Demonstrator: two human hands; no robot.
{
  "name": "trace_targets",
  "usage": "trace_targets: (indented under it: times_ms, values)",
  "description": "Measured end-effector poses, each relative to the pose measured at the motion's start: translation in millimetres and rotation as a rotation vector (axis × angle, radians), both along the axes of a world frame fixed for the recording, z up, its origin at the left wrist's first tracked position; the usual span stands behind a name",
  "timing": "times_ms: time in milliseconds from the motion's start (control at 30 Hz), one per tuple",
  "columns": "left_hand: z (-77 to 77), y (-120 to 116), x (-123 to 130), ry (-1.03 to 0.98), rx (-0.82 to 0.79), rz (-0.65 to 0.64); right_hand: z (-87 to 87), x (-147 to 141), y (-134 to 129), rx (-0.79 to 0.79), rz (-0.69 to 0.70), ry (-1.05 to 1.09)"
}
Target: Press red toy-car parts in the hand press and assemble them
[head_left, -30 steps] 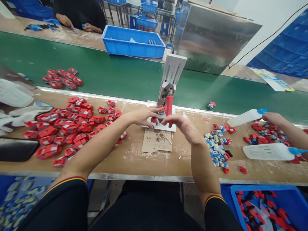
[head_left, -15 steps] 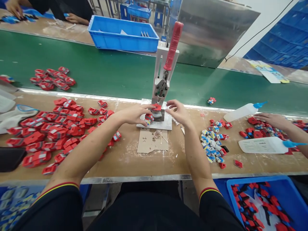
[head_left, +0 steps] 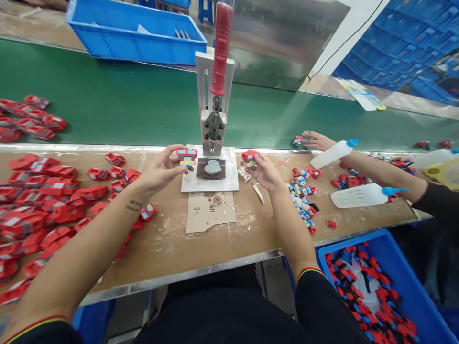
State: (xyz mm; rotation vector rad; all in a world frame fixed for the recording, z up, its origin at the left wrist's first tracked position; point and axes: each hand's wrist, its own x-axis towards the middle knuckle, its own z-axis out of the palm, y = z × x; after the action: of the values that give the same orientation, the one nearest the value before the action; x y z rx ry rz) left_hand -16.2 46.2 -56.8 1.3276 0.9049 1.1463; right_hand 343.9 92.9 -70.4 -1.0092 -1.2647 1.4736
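My left hand (head_left: 163, 169) pinches a small toy car (head_left: 187, 155), red on top with pale blue windows and a white and yellow lower part. It is held just left of the toggle press (head_left: 215, 114), whose red handle stands upright. To the right of the press, my right hand (head_left: 267, 173) grips a second toy car piece (head_left: 248, 156), red above and yellow-blue below, partly covered by the fingers. Between the hands, a grey heart-shaped pad (head_left: 213, 166) lies bare on a dark plate on the press base (head_left: 229, 181).
Red toy shells (head_left: 53, 200) are heaped at left, and white-blue parts (head_left: 303, 200) at right. Two glue bottles (head_left: 358, 197) lie beside a co-worker's arm (head_left: 380, 174), which reaches toward a small toy on the green belt (head_left: 143, 105). A blue bin (head_left: 398, 253) stands below the table edge.
The red piece on the grey pad is off it. My right hand, empty before, now holds a toy piece. The co-worker's hand moved from the red parts to the belt. The camera view has shifted right.
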Motion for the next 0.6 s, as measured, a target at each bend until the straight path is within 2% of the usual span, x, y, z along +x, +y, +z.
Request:
trace_targets:
  times_ms: [67, 133, 233, 300, 367, 467, 533, 600]
  values:
    - [-5.0, 3, 8, -0.101, -0.066, 0.063, 2.1, 10, 31, 0.104, -0.117, -0.241]
    - [-7.4, 8, 18, -0.112, -0.08, 0.14, 6.4, 9, 72, 0.236, -0.201, -0.64]
    - [-10.8, 16, 31, -0.019, -0.019, 0.242, 12.0, -8, 122, 0.324, -0.16, -0.892]
    - [-13.9, 22, 38, 0.057, 0.027, 0.261, 12.6, -18, 139, 0.344, -0.08, -0.935]
    - [-16.6, 27, 45, 0.13, 0.062, 0.252, 12.4, -21, 144, 0.364, -0.029, -0.981]
    - [-17.5, 30, 54, 0.242, 0.103, 0.227, 24.1, -12, 143, 0.409, -0.062, -1.007]
    - [-16.4, 29, 60, 0.308, 0.125, 0.206, 48.5, -9, 140, 0.526, -0.181, -0.927]
    - [-15.5, 29, 66, 0.357, 0.137, 0.181, 87.2, -20, 132, 0.749, -0.334, -0.71]
